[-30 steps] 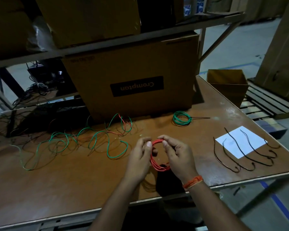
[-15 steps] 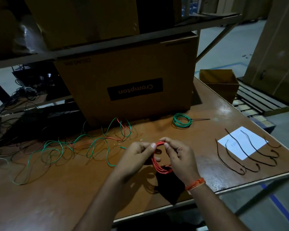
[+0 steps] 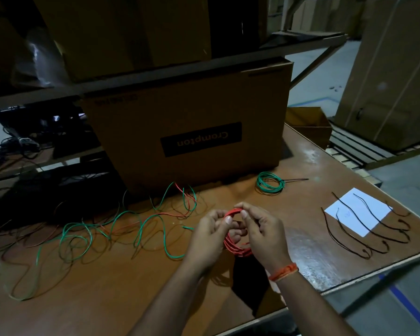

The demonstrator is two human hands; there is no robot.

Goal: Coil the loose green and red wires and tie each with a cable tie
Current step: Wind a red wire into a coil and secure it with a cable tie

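A small coil of red wire stands upright between my two hands above the brown table. My left hand pinches the coil's top and left side. My right hand pinches its top from the right, thumbs nearly touching. Loose green wire and thin red wire sprawl over the table to the left. A green coil, tied with a black cable tie whose tail points right, lies at the back. Several black cable ties lie on and around a white paper at the right.
A large Crompton cardboard box stands at the table's back under a metal shelf loaded with more boxes. A small open carton sits past the back right corner. The table's front edge runs close below my wrists.
Both hands have stayed on the red coil, shifting their pinch slightly around its top. The view has swung a little to the left and closer.
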